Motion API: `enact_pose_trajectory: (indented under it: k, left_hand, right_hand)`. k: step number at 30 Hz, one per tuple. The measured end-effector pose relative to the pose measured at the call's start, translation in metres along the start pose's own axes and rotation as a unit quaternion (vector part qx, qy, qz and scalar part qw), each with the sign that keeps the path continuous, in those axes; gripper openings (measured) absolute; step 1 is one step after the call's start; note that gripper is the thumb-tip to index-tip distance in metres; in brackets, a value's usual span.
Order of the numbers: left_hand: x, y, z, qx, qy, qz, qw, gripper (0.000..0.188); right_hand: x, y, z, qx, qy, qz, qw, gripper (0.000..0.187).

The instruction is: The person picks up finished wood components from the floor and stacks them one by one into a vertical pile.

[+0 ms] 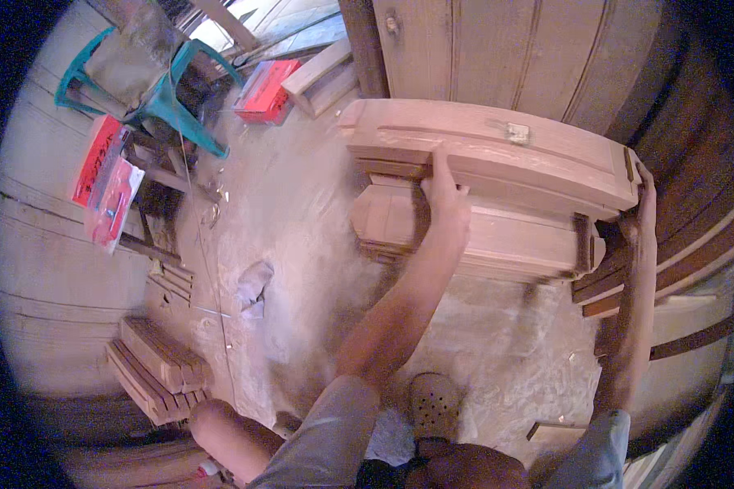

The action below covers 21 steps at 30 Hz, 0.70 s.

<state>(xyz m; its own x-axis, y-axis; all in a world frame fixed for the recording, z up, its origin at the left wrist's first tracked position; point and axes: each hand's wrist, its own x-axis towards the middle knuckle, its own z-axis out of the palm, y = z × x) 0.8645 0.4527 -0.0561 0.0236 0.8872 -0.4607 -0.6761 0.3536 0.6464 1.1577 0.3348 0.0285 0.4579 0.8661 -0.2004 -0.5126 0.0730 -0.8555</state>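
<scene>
A long wooden panel [465, 126] with a recessed face lies across the upper right, stacked over a similar wooden piece [514, 232]. My left hand [447, 196] grips the upper panel's near edge left of its middle, one digit up against the edge and the other fingers mostly hidden. At the panel's right end, my right hand [644, 200] is wrapped around the corner, its fingertips partly out of sight. A small pale square [516, 133] sits on the panel's upper face.
Stacked wooden strips [159, 367] lie at lower left. Teal plastic stools [167, 98] and red-and-white boxes [269, 91] stand at upper left. A pale crumpled item [254, 281] rests on the dusty floor [302, 244]. Planks [685, 253] lean along the right side.
</scene>
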Motion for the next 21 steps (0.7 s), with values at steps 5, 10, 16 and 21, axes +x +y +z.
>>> enact_pose_trajectory:
  k: [5,10,16,21]
  left_hand:
    - [-0.006,0.008,-0.010,0.120,0.013,0.065,0.991,0.086]
    - [0.004,0.007,-0.008,0.156,-0.037,0.050,0.986,0.084]
    - [0.010,0.008,-0.012,0.043,-0.035,0.018,0.998,0.077]
    - [-0.004,0.035,-0.033,0.300,-0.127,-0.066,0.943,0.084]
  right_hand:
    - [0.022,0.034,0.012,0.034,0.093,0.007,0.995,0.048]
    - [0.031,0.046,-0.015,0.074,0.118,-0.022,0.990,0.048]
    - [0.051,0.057,-0.031,0.065,0.118,-0.066,0.989,0.051]
    - [0.078,0.071,-0.057,0.041,0.143,-0.118,0.982,0.046]
